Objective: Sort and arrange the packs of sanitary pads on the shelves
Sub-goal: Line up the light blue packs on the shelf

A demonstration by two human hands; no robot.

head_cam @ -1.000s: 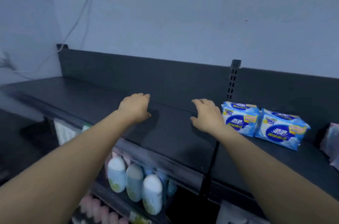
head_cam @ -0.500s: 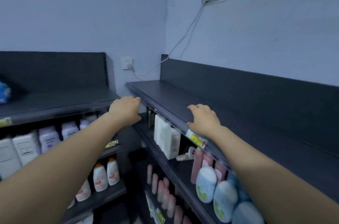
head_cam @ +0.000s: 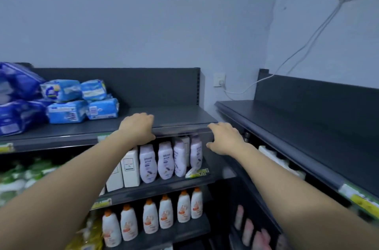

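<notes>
Several light blue packs of sanitary pads (head_cam: 82,102) are piled at the left of a dark top shelf (head_cam: 164,115), beside larger dark blue packs (head_cam: 18,98). My left hand (head_cam: 138,126) hovers over that shelf's front edge, to the right of the packs, fingers loosely curled and holding nothing. My right hand (head_cam: 225,139) floats in front of the shelf's right corner, fingers apart and empty. Neither hand touches a pack.
A second dark shelf unit (head_cam: 307,122) runs along the right wall, meeting the first at the corner. Below the top shelf stand lilac bottles (head_cam: 164,160), white boxes (head_cam: 129,169) and white bottles with orange caps (head_cam: 166,213). A wall socket (head_cam: 219,79) with a cable sits in the corner.
My view has swung left, from the right-hand shelf with two blue packs to the corner and the left shelf with the pile. Both hands stayed raised and empty.
</notes>
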